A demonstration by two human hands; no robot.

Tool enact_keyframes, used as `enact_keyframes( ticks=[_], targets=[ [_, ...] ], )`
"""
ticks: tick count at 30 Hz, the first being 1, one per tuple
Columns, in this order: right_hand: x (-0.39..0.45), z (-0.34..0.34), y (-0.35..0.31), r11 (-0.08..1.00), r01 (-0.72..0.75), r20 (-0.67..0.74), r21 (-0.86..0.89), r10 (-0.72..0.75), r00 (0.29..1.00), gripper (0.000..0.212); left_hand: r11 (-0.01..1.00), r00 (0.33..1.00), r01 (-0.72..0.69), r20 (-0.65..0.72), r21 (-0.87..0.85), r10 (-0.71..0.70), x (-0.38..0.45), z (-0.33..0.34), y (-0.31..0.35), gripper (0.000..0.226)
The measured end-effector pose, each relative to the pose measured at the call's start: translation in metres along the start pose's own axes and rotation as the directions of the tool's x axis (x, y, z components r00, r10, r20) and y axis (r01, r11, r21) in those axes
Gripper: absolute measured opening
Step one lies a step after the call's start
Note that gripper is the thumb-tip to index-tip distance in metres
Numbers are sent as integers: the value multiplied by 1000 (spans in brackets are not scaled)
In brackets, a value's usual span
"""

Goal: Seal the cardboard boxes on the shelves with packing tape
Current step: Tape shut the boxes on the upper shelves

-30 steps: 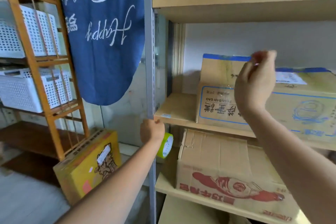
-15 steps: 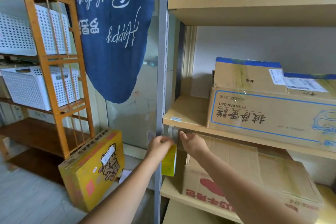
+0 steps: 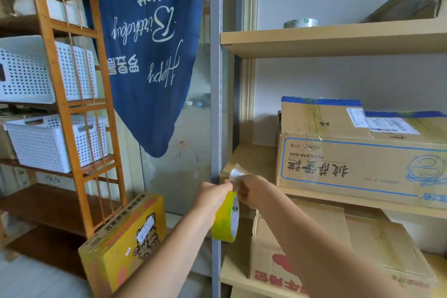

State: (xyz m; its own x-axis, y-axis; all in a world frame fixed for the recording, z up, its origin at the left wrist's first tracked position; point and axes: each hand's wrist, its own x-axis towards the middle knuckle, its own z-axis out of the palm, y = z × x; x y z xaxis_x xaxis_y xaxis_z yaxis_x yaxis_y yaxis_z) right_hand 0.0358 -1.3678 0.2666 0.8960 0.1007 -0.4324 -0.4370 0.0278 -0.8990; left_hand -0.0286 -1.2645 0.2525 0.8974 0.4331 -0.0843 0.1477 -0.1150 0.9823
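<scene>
My left hand point(image 3: 211, 197) grips a yellow-green roll of packing tape point(image 3: 226, 218) in front of the grey shelf post. My right hand point(image 3: 251, 191) pinches the clear loose end of the tape point(image 3: 235, 173) just above the roll. On the middle shelf point(image 3: 251, 164) lies a cardboard box with blue print point(image 3: 358, 164), clear tape across its top. On the shelf below sits a cardboard box with red print point(image 3: 314, 249), partly hidden by my right forearm.
A second tape roll point(image 3: 301, 23) lies on the top shelf. A yellow box point(image 3: 125, 242) leans on the floor against a wooden rack point(image 3: 72, 104) holding white baskets point(image 3: 48, 143). A blue cloth banner point(image 3: 150, 43) hangs left of the grey post point(image 3: 216, 80).
My right hand came down from the blue-print box on the middle shelf to the tape roll and took hold of the tape end. The view shifted down and left.
</scene>
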Motion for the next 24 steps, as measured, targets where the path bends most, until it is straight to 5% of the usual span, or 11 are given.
enact_keyframes(
  ticks=[5, 8, 10, 12, 15, 20, 24],
  targets=[
    [-19, -5, -26, 986, 99, -26, -132, -103, 994, 13, 997, 997, -73, 23, 18, 73, -32, 12, 19, 39],
    [-48, -21, -40, 933, 337, -70, -129, -348, 935, 10, 986, 986, -166, 27, 9, 166, -53, 17, 32, 27],
    [-66, -38, -50, 756, 452, -100, -473, -556, 825, 20, 964, 963, -266, 47, -10, 266, -67, 28, 35, 44],
    [-85, -57, -57, 472, 402, -92, -784, -730, 677, 37, 950, 947, -312, 76, -9, 312, -84, 44, 39, 44],
    [-111, -94, -64, 276, 332, -57, -902, -839, 542, 49, 928, 928, -368, 93, 61, 361, -115, 69, 53, 25],
    [-146, -158, -74, 444, 357, -214, -822, -822, 528, 28, 918, 901, -395, 188, -15, 391, -151, 112, 74, 32],
    [-159, -188, -77, 332, 233, -237, -914, -903, 357, 26, 880, 858, -474, 216, -17, 466, -164, 145, 83, 36]
  ],
)
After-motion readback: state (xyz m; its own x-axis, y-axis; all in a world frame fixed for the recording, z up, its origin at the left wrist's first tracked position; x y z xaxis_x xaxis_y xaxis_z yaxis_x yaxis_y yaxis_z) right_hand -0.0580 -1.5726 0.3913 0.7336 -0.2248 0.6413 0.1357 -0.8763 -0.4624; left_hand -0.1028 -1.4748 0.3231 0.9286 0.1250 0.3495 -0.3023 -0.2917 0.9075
